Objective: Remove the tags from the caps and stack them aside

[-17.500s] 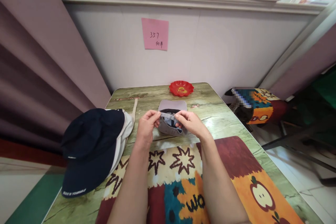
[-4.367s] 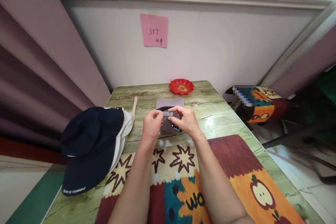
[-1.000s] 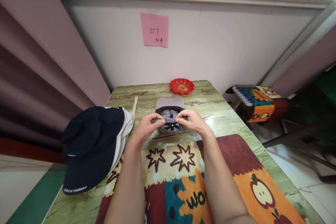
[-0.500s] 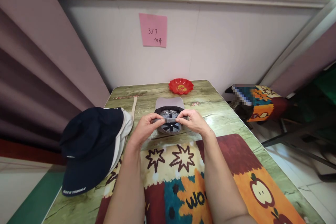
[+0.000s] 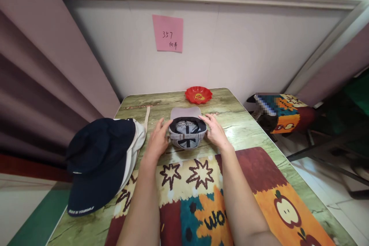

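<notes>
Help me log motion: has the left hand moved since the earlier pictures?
Yes: the left hand has shifted slightly left, judged against the red dish.

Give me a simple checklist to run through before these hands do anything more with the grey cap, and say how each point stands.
1. Grey cap lies opening up, brim pointing away: ok.
2. Strap spans the cap's back opening: ok.
3. Strap firmly fastened: cannot tell; the buckle is too small to judge.
4. Left hand and right hand at opposite sides of the cap: ok.
5. Navy cap apart from the grey one: ok.
6. Red dish apart from the brim: ok.
</notes>
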Tool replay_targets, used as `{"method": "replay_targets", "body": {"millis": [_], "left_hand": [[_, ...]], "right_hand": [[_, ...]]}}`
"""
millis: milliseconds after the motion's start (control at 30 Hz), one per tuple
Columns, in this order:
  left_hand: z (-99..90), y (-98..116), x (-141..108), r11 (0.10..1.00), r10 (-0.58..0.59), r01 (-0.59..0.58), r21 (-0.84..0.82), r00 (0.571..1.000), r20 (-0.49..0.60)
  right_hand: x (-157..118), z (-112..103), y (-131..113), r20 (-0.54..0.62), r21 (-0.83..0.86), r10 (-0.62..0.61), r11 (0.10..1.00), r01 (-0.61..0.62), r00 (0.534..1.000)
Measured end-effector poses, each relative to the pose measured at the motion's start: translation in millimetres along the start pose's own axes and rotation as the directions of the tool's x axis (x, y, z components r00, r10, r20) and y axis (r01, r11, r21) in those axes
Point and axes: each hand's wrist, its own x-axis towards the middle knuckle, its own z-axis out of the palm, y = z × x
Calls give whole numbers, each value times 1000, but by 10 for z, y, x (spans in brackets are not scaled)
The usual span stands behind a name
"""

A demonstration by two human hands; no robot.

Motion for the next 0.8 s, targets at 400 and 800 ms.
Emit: {"method": "replay_targets", "body": {"millis": [400,800], "left_hand": [[-396,439,33,799,-55,-54,-599,985,-161],[-43,486,91,139,-393,369,-919,872,290]], "right_hand": [[76,-380,-454,-182,438,-57,889,133,982],[118,-80,-424,211,833,283,449,-323,936]]}}
